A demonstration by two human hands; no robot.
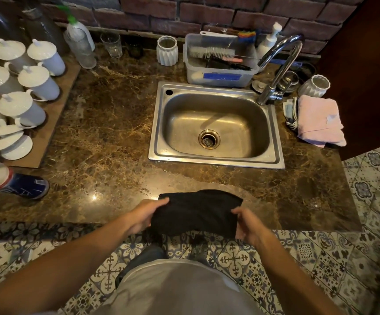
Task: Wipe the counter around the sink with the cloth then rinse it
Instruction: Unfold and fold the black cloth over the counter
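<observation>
A black cloth point(198, 211) is stretched between both hands over the front edge of the brown marble counter point(107, 142). My left hand point(144, 215) grips its left end, fingers curled round the fabric. My right hand point(249, 223) pinches its right end. The steel sink point(159, 123) lies just beyond, its basin empty, with a wet patch on the counter before it. The chrome tap point(282, 64) arches over the sink's back right corner; no water runs.
White lidded cups point(40, 80) crowd a board at the left. A lying bottle point(13, 180) is at the near left. A plastic tub of brushes point(220, 76) stands behind the sink. Folded pink towel point(318, 121) and white vase point(316, 86) sit right of it.
</observation>
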